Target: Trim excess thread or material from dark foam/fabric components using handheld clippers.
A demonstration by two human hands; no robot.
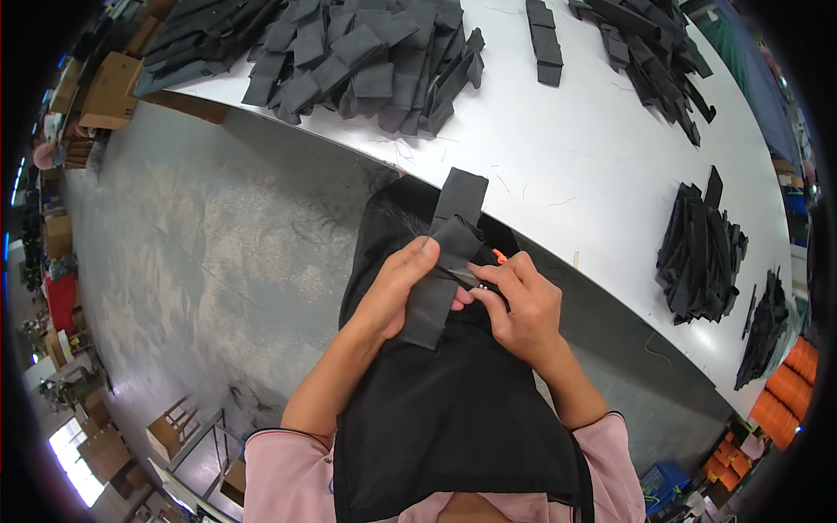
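Observation:
My left hand [401, 283] is closed on a dark grey fabric strip [429, 307], thumb on top, above my lap. A shorter folded piece of the strip stands up at its middle, and its far end reaches the table edge. In my right hand [527, 305] is a small metal cutting tool that looks like thread snips [464, 275], its blades against the fabric beside my left fingers. An orange bit [499, 255] shows just beyond my right fingers; I cannot tell whether it belongs to the tool. A black apron [462, 418] covers my lap.
The white table [558, 166] runs diagonally ahead of me, with loose threads on it. A big heap of dark strips [366, 70] lies at the far left. Another heap [654, 61], a single strip [544, 44] and bundles [697, 253] lie further right. Cardboard boxes [112, 91] stand left.

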